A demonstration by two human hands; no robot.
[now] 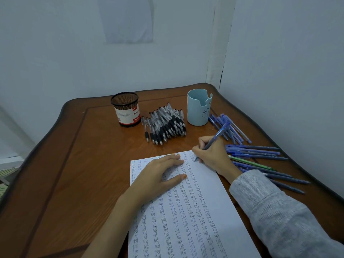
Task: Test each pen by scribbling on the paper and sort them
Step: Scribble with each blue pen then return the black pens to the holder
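Observation:
A white sheet of paper [210, 192], covered in columns of small scribbles, lies on the wooden table. My left hand [158, 175] rests flat on its upper left part with straight fingers. My right hand [212, 153] grips a blue pen [217, 135] whose tip touches the paper near the top right corner. A pile of black-grip pens [165, 123] lies at the back centre. Blue pens [230, 127] lie beside the cup, and several more blue pens [260, 153] with one green pen [249, 162] lie to the right of my right hand.
A black mesh pen holder [126, 108] with a red and white label stands at the back left. A light blue cup [198, 107] stands at the back right. The wooden table [74, 164] sits in a corner, walls behind and to the right.

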